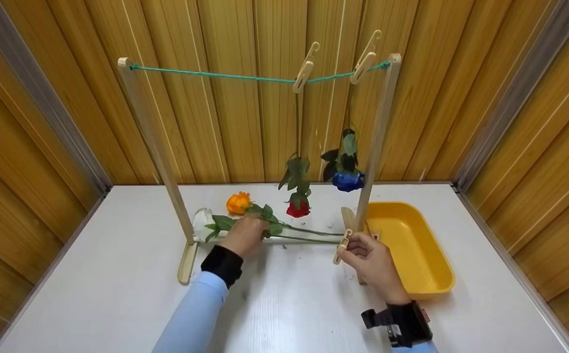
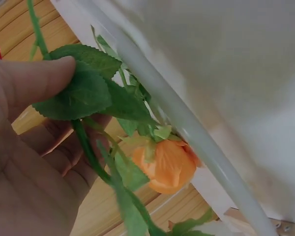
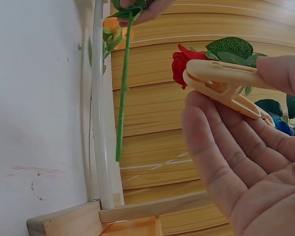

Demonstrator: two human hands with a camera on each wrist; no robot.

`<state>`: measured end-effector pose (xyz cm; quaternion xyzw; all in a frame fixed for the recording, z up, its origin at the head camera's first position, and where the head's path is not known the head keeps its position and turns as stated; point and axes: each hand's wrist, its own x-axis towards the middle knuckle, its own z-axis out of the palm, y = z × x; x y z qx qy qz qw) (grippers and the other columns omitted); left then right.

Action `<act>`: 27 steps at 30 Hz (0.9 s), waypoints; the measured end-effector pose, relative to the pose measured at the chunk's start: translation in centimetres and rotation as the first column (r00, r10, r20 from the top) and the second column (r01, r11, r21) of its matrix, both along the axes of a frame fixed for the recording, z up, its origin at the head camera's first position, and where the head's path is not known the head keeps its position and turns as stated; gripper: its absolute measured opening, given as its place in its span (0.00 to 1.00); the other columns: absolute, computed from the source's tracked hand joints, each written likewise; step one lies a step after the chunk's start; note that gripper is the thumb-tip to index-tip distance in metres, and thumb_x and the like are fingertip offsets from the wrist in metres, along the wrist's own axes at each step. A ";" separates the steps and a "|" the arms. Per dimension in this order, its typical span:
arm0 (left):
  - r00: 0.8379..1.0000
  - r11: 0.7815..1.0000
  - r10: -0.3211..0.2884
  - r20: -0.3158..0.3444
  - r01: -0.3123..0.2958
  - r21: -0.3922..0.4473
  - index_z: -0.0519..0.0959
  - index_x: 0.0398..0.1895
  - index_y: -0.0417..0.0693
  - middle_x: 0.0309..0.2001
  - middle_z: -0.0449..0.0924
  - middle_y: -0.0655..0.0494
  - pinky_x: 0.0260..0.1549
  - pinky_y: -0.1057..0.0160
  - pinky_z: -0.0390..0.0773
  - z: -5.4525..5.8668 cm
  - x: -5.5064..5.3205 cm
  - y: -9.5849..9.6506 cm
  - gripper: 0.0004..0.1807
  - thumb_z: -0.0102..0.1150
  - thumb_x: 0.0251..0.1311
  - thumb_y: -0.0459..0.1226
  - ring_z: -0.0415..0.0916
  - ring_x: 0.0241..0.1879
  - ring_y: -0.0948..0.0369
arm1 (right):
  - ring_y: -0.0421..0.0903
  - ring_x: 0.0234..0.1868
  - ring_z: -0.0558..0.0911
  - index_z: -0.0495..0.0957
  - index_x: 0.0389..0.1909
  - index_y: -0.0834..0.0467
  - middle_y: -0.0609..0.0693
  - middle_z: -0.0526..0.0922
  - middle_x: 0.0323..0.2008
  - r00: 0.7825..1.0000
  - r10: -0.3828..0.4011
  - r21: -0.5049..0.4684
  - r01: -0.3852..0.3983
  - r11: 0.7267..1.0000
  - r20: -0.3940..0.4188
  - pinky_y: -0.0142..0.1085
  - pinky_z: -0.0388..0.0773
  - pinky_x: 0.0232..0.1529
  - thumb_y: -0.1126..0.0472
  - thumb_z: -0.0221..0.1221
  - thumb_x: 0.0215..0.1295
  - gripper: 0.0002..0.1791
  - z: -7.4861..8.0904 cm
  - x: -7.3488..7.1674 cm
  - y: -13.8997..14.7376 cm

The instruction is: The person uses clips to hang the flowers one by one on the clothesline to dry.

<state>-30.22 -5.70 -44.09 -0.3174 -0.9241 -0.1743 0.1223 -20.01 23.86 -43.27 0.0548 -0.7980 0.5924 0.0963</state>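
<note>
My left hand [image 1: 246, 235] pinches the leafy stem of a white rose [image 1: 203, 224] low over the table, thumb on a leaf [image 2: 83, 93] in the left wrist view. Just behind it lies an orange rose [image 1: 238, 202], its stem running to the right. In my right hand [image 1: 375, 260] is a beige plastic clothespin [image 3: 226, 81], held between thumb and fingers near the right post. A red rose [image 1: 298, 209] and a blue rose [image 1: 348, 181] hang upside down from a green cord [image 1: 215, 75], each stem clipped by a clothespin [image 1: 304, 76] of the same kind.
The cord spans two wooden posts [image 1: 154, 142] with wooden feet, joined low down by a white rod [image 3: 99, 113]. A yellow basin [image 1: 431, 245] stands on the white table [image 1: 117, 274] right of the right post. Wood-patterned walls [image 1: 235, 39] enclose the table.
</note>
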 end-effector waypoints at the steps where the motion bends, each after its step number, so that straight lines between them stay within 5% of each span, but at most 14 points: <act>1: 1.000 1.000 0.001 -0.006 -0.001 -0.006 0.88 0.34 0.37 0.33 0.81 0.43 0.39 0.49 0.84 0.0 0.3 0.1 0.14 0.63 0.49 0.15 0.81 0.37 0.45 | 0.44 0.40 0.85 0.82 0.46 0.67 0.55 0.86 0.38 1.000 -0.001 0.001 0.001 1.000 -0.002 0.28 0.82 0.45 0.69 0.70 0.63 0.12 0.0 0.0 0.0; 17: 0.996 0.999 -0.037 -0.084 0.035 -0.031 0.88 0.29 0.42 0.34 0.83 0.49 0.33 0.57 0.81 -1.1 4.9 1.7 0.14 0.66 0.45 0.17 0.78 0.32 0.51 | 0.45 0.39 0.85 0.82 0.47 0.65 0.56 0.85 0.38 1.000 -0.010 -0.006 0.009 1.000 -0.023 0.28 0.83 0.45 0.71 0.69 0.63 0.13 0.3 0.2 0.3; 27: 0.996 0.999 0.037 -0.080 -0.038 -0.010 0.87 0.22 0.44 0.27 0.78 0.53 0.32 0.58 0.79 -2.9 6.4 2.4 0.12 0.70 0.39 0.19 0.78 0.31 0.53 | 0.42 0.38 0.85 0.82 0.45 0.68 0.55 0.86 0.37 0.998 -0.021 -0.006 0.021 1.000 -0.054 0.28 0.83 0.44 0.72 0.69 0.62 0.12 0.0 0.1 0.3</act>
